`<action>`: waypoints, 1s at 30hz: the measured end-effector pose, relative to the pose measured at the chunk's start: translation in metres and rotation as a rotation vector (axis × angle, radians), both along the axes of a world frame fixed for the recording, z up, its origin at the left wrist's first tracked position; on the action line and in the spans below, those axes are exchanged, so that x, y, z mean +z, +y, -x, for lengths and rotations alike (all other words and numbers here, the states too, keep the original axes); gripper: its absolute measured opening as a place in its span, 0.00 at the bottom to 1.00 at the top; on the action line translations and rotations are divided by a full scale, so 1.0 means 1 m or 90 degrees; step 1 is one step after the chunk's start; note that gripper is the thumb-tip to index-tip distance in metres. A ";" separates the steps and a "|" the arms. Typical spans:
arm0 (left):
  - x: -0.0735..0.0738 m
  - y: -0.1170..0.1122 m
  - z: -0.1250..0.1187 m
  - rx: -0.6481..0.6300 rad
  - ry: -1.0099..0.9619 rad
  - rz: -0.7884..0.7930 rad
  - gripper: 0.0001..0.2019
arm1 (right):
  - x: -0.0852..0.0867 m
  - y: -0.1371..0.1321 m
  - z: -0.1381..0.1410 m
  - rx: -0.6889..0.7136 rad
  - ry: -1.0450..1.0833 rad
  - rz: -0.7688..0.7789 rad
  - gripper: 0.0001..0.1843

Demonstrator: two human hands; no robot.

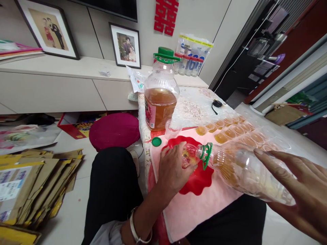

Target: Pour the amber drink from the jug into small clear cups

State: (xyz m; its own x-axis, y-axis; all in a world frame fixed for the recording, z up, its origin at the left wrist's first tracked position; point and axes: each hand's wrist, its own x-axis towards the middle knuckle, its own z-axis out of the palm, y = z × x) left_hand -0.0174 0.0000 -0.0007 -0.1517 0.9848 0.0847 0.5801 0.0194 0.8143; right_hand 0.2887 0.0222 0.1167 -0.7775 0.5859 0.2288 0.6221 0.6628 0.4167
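My left hand [173, 168] is closed around a small clear plastic cup [189, 153] with some amber liquid in it, above a scalloped red bowl [198, 183]. Tilted almost on its side, a large clear plastic jug [245, 166] with a green neck ring points its mouth at the cup's rim. My right hand [301, 190] holds the jug near its base, fingers spread along it. Amber liquid lies inside the jug toward the neck. Bowl and cups rest on a pink towel [189, 217]. A green cap [156, 141] lies left of the bowl.
A second jug [162, 98] of amber liquid stands capped behind the bowl. Rows of small clear cups [230, 131], several with amber liquid, stand behind the tilted jug. A tape measure [217, 103] lies farther back. Flattened cardboard [38, 183] and a magenta stool [114, 131] are at left.
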 end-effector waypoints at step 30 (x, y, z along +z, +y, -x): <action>-0.001 0.000 0.000 -0.010 0.000 -0.002 0.35 | 0.009 0.002 0.008 -0.004 -0.029 -0.004 0.43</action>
State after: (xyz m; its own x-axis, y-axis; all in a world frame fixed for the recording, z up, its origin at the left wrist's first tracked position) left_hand -0.0172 -0.0005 -0.0017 -0.1367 0.9867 0.0875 0.5800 0.0082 0.8146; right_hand 0.2808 0.0239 0.1257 -0.7836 0.5891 0.1973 0.6064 0.6563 0.4489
